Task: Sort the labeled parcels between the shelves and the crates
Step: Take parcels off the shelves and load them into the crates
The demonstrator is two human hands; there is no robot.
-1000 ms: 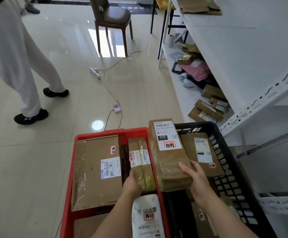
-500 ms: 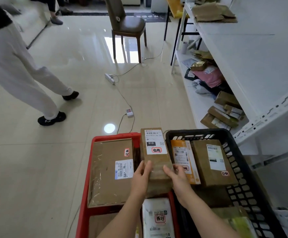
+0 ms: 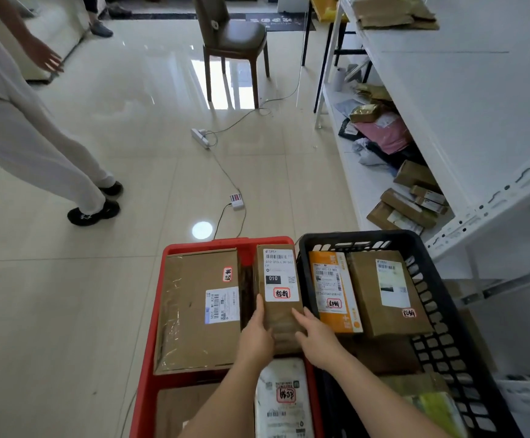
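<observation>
A narrow brown parcel (image 3: 281, 279) with a white label reading 010 lies along the right side of the red crate (image 3: 225, 243). My left hand (image 3: 255, 338) holds its near left edge and my right hand (image 3: 315, 339) holds its near right edge. A large flat brown parcel (image 3: 194, 311) fills the crate's left part, and a white bag parcel (image 3: 284, 396) lies nearer to me. The black crate (image 3: 361, 237) to the right holds an orange parcel (image 3: 333, 289) and a brown parcel (image 3: 383, 295).
White shelves (image 3: 462, 105) stand at the right, with several parcels (image 3: 406, 207) on the low shelf. A person in white trousers (image 3: 20, 131) stands at the left. A chair (image 3: 232, 42), a power strip (image 3: 200, 137) and a cabled device (image 3: 236, 202) are on the tiled floor ahead.
The 010 parcel has moved left from above the black crate's edge and down into the red crate. My left hand has joined my right on it. The person at the left has stepped away.
</observation>
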